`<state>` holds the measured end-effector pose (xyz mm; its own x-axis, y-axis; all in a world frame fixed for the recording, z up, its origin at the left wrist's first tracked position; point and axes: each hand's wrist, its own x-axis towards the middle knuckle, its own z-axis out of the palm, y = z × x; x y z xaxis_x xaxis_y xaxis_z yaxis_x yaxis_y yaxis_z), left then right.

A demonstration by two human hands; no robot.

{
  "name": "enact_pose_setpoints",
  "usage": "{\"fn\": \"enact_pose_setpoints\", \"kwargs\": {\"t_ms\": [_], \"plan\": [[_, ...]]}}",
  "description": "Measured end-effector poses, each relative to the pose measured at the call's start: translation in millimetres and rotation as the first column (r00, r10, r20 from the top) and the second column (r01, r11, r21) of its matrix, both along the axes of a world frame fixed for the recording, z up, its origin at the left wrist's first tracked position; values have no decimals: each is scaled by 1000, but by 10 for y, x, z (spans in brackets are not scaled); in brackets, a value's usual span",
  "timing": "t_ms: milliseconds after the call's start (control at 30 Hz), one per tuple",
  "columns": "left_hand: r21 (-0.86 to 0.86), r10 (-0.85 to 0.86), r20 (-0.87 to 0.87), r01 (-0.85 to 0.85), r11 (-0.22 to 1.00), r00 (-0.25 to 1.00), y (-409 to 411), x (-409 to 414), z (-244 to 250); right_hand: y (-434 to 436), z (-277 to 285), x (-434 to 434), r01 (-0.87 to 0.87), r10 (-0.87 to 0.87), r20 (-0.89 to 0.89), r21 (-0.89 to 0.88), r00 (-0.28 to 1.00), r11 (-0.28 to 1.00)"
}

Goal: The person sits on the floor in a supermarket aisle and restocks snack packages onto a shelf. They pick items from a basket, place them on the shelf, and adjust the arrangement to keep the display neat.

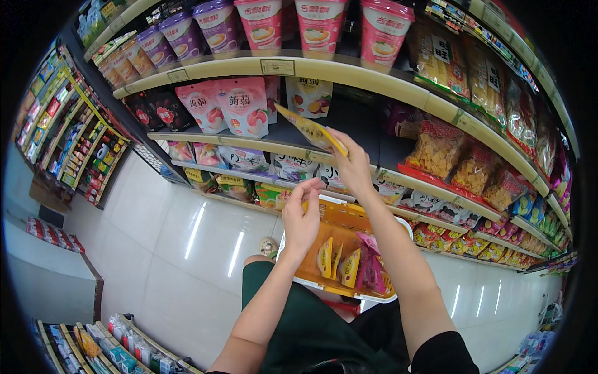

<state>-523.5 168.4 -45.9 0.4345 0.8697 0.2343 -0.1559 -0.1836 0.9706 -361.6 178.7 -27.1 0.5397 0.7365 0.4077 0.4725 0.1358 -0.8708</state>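
Observation:
Between the thumb and fingers of my right hand (pixel 352 163) is a yellow stand-up pouch (pixel 309 128), tilted in front of the shelf of jelly pouches. My left hand (pixel 301 219) holds nothing; its fingers are slightly curled, above the left side of an orange plastic shopping basket (pixel 334 219) with a white rim. Inside the basket stand several yellow pouches (pixel 349 267) and pink-purple pouches (pixel 372 271). Close to the held pouch, pink konjac jelly pouches (pixel 242 107) and a white pouch with fruit pictures (pixel 309 97) stand on the dark shelf (pixel 357 126).
Purple and pink drink cups (pixel 264 25) line the shelf above. Bags of yellow crisps (pixel 434 145) and rice crackers (pixel 441 61) are at right. White snack bags (pixel 243 159) fill a lower shelf. Tiled floor (pixel 163 233) extends left; another stocked rack (pixel 126 350) stands at lower left.

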Motion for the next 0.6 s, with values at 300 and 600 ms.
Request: {"fn": "enact_pose_setpoints", "kwargs": {"t_ms": [300,600], "plan": [[-62,-11,-124,3,998,992,669,210,-89,911,-301,500,19,-53,-333,-106,942,994],[42,3,-235,7,999,972,1193,474,-282,1582,-617,939,164,-148,116,-143,982,976]]}}
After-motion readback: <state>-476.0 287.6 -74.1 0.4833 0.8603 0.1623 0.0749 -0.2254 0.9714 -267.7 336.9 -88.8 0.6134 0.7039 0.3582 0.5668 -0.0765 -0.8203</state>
